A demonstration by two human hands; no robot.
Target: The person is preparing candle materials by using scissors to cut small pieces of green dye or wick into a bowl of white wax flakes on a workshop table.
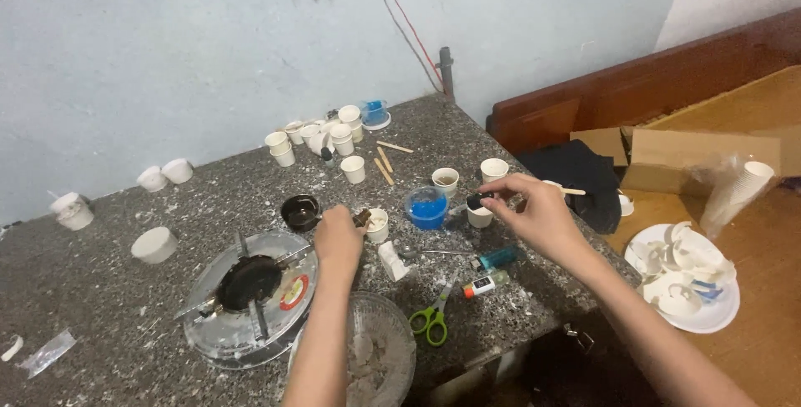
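The right hand (538,215) hangs above the counter's (125,307) right part with thumb and forefinger pinched on a small dark dropper cap (476,200), which sits at the very fingertips, just over a small white cup (479,217) and beside the blue cup (427,208); the left hand (338,236) rests lower, its fingers curled shut around a small brown bottle (362,218) that pokes out at the knuckles, touching another little white cup (378,225); the cap is black and stubby; the bottle is brownish and mostly hidden by the fingers.

The counter is a dark speckled stone slab, dusted with white splashes, set against a pale blue wall (167,57) with a red wire (409,23) running down it; a wooden bed frame (634,90) and cardboard pieces (692,153) lie to the right; a round gas burner (250,294) stands near the left forearm; a clear glass bowl (384,357) sits at the near edge; a white plate of broken cup pieces (688,278) lies off the counter on the right; a cluster of white cups (321,136) crowds the back; green scissors (431,317), a blue lighter (498,257), wooden sticks (384,163) and a dark brown bowl (299,212) lie scattered between.
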